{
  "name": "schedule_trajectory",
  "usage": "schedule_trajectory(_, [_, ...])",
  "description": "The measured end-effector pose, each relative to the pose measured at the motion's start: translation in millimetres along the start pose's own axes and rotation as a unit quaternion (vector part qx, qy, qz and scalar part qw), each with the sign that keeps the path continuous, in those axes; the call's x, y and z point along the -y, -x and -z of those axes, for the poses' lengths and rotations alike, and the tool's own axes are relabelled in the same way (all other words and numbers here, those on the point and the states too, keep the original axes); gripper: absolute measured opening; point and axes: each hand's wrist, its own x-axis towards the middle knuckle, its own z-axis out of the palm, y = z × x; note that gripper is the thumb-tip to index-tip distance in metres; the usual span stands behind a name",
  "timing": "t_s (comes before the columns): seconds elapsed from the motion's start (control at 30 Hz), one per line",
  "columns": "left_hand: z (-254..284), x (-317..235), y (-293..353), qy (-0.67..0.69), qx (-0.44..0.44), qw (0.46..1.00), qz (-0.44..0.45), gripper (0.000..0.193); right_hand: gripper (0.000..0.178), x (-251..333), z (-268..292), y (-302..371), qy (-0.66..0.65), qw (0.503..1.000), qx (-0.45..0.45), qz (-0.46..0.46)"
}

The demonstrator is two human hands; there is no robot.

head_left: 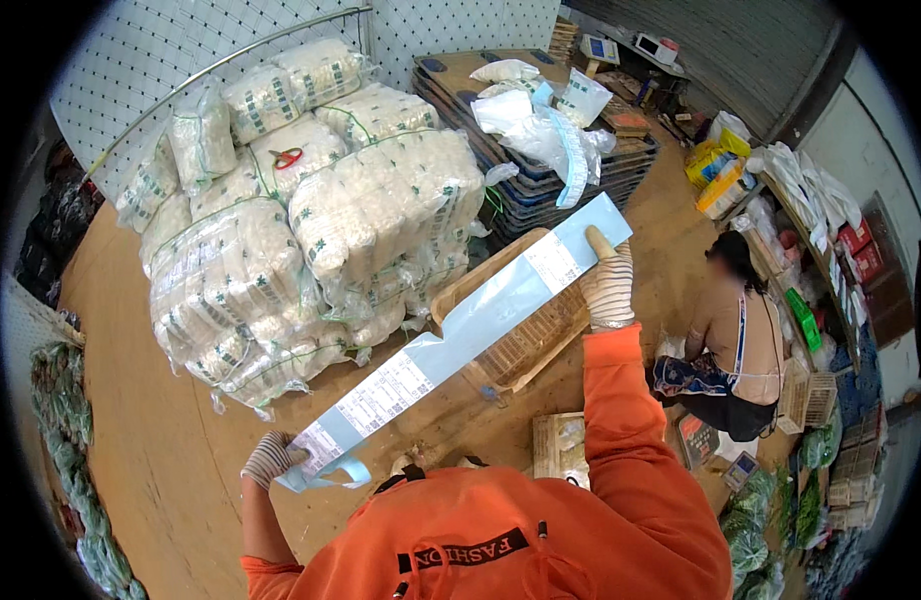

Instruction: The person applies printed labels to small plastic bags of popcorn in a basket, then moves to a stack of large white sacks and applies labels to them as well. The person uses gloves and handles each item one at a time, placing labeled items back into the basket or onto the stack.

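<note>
A long light-blue strip of label backing paper is stretched slantwise before me, with white printed labels stuck along part of it. My left hand, in a striped glove, grips its lower left end, where the strip curls under. At the upper right end my right hand, gloved alike, pinches it near another label. Under the strip, on the floor, a brown rectangular basket is partly hidden. Red-handled scissors lie on top of the tall pile of clear plastic bags of pale goods.
Stacked dark trays at the back carry plastic bags and another blue label strip. On the right a person crouches beside a cluttered shelf. A wooden crate stands near my right arm. Bagged greens line the left edge.
</note>
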Motion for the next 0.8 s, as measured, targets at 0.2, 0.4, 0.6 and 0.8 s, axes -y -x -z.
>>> schedule_trajectory(0.2, [0.2, -17.0, -28.0, -0.175, -0.052, 0.982, -0.045, 0.051, 0.037, -7.2, -3.0, 6.9, 0.009, 0.999, 0.034, 0.005])
schedule_trajectory(0.4, [-46.6, -224.5, -48.1, 0.124, -0.099, 0.939, -0.304, 0.076, 0.032, -10.6, -40.6, 55.0, 0.049, 0.99, 0.127, -0.043])
schedule_trajectory(0.6, [-72.7, -321.7, -44.9, 0.281, 0.188, 0.867, -0.365, 0.051, 0.033, -19.6, -77.2, 102.7, 0.018, 0.981, 0.179, -0.075])
schedule_trajectory(0.8, [-81.2, -272.2, -60.8, 0.154, 0.162, 0.93, -0.291, 0.03, 0.038, 10.2, -48.1, 63.5, -0.007, 0.99, 0.142, 0.018])
